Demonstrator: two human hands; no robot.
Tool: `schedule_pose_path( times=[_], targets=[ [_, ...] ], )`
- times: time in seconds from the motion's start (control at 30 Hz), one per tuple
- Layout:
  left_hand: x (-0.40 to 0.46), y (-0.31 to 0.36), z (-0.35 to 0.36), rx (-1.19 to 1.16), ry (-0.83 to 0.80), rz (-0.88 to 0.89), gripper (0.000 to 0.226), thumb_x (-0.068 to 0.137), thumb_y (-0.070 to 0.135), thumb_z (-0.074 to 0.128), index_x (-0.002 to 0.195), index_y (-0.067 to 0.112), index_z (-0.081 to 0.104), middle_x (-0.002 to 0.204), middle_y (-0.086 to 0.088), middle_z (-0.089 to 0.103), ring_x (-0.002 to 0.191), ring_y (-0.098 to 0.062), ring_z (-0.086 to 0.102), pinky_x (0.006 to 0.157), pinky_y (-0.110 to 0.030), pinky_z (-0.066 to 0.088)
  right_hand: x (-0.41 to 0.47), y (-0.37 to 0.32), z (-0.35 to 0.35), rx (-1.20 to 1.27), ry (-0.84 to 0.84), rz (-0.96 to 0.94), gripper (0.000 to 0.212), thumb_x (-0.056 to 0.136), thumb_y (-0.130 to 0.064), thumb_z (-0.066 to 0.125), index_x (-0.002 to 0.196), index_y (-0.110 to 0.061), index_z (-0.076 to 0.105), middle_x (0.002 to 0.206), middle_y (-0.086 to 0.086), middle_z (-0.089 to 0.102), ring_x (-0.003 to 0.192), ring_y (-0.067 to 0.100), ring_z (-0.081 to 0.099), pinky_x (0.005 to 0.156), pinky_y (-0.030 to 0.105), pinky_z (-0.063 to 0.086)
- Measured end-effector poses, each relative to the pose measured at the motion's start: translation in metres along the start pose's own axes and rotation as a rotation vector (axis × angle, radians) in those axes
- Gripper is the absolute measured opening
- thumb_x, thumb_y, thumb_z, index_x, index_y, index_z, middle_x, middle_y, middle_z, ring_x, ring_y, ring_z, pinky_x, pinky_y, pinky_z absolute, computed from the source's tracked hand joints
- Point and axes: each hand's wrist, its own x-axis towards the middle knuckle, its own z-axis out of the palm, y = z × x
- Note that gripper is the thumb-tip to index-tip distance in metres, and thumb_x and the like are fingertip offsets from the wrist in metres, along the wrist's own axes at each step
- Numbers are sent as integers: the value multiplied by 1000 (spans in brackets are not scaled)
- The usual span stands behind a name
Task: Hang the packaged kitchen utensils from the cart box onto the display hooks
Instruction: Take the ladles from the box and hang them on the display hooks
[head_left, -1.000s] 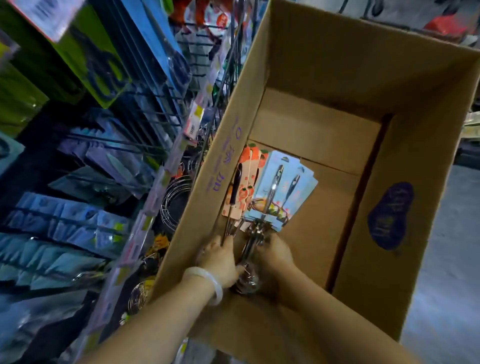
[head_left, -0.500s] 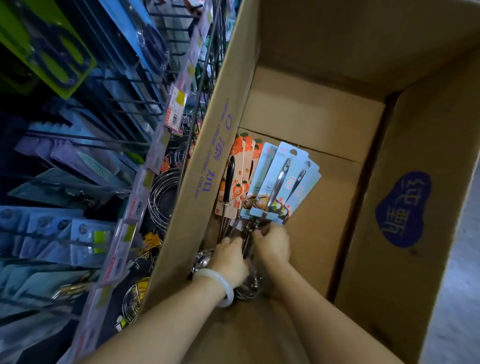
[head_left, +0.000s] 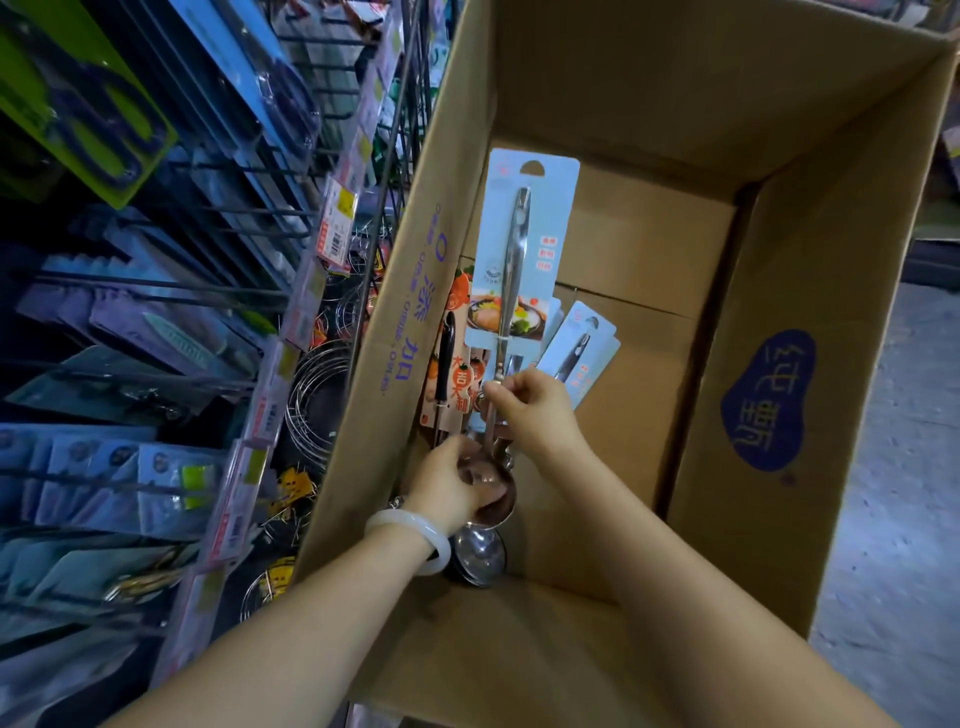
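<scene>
On the left, display hooks (head_left: 208, 218) already carry packaged goods. In the cardboard box (head_left: 779, 364), the left hand (head_left: 447, 480) cups the bowl of a carded ladle (head_left: 511, 291) while the right hand (head_left: 537, 410) pinches its shaft, holding it up: the picking step. Next, its card's hanging hole must meet a free hook. More carded ladles (head_left: 582, 353) and orange-carded utensils (head_left: 457, 358) lie inside.
</scene>
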Motion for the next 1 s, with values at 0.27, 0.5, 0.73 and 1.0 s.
schedule_pose_path(
  times=[0.27, 0.5, 0.73, 1.0],
  targets=[
    [-2, -13, -16, -55, 56, 31, 39, 74, 3, 74, 103, 18, 54, 94, 3, 60, 91, -18, 58, 75, -23, 46, 4, 42, -13, 141, 94, 239, 24, 92, -21, 55, 68, -16, 55, 68, 3, 59, 75, 24, 60, 68, 35, 47],
    [1, -23, -18, -46, 85, 27, 34, 74, 7, 76, 97, 18, 54, 102, -4, 63, 94, -20, 60, 76, -24, 45, -19, 110, 33, -144, -17, 444, 25, 85, -36, 64, 88, -14, 51, 84, 2, 59, 84, 21, 56, 72, 30, 44],
    [-1, -26, -21, 0, 71, 41, 33, 74, 6, 75, 82, 26, 50, 87, 5, 59, 86, -16, 57, 65, -19, 43, -20, 105, 38, -190, 95, 413, 30, 90, -30, 58, 65, -20, 46, 73, 2, 59, 73, 21, 55, 64, 27, 39],
    [-7, -24, -18, -22, 40, 18, 37, 74, 3, 74, 101, 21, 56, 104, -2, 62, 99, -20, 59, 72, -21, 47, -32, 90, 28, 36, 146, 247, 11, 98, -23, 41, 95, -13, 44, 84, 4, 57, 82, 24, 55, 73, 33, 42]
  ],
)
